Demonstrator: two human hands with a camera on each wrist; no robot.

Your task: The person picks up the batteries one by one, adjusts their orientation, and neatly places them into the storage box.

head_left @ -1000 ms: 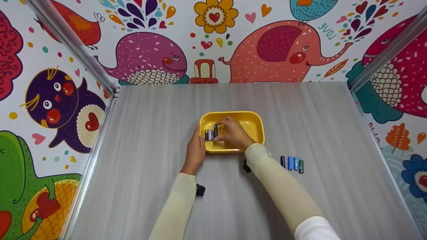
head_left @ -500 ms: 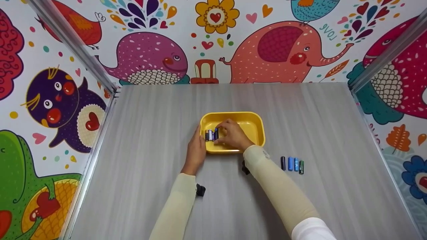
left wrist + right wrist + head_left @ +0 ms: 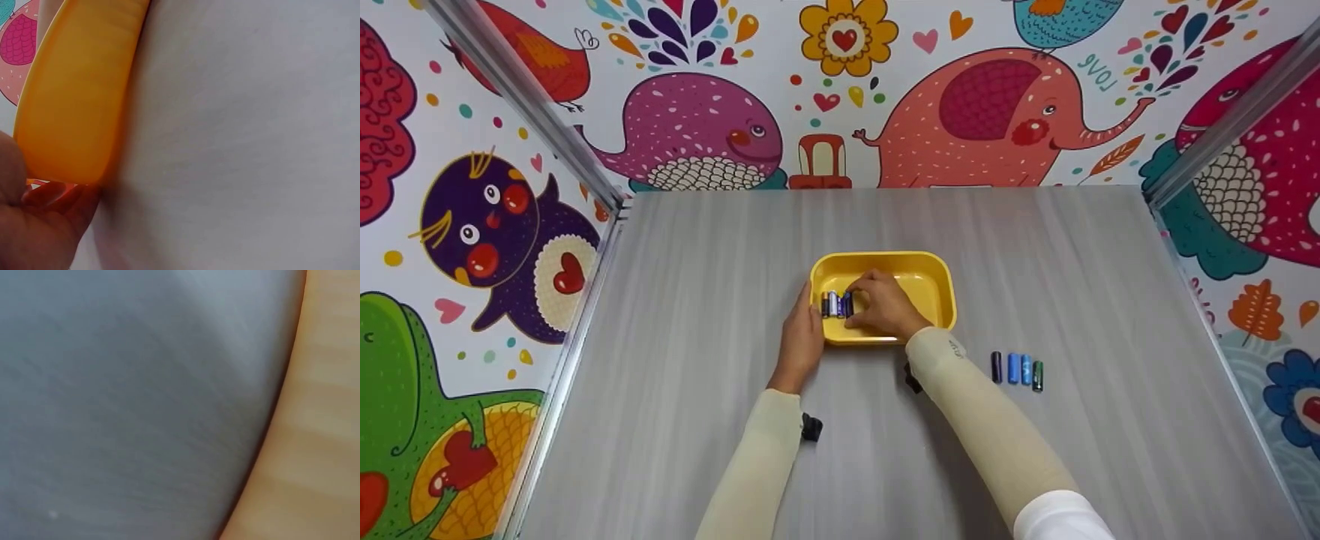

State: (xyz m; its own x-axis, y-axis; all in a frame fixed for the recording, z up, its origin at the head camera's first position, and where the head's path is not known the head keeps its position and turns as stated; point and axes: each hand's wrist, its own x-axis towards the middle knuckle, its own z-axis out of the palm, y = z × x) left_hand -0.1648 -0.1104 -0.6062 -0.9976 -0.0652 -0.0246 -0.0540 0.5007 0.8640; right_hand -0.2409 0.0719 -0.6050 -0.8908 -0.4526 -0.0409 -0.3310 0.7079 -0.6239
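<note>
A yellow plastic tray stands mid-table. Along its left wall my left hand grips the rim, with the thumb on the inner side; the left wrist view shows its fingers beneath the tray's end. My right hand reaches inside, thumb and fingers bent about the two ends of a dark blue battery. That battery lies beside several others in a row against the left wall. The right wrist view shows just the tray's outer wall and table, not the hand.
Right of the tray, several batteries lie in a row on the grey table: a dark one, two blue ones and a green one. Cartoon-printed walls with metal edge strips enclose the back and sides.
My right hand has lowered the dark blue battery onto the tray floor beside the row and shifted slightly right. The left hand stays on the rim.
</note>
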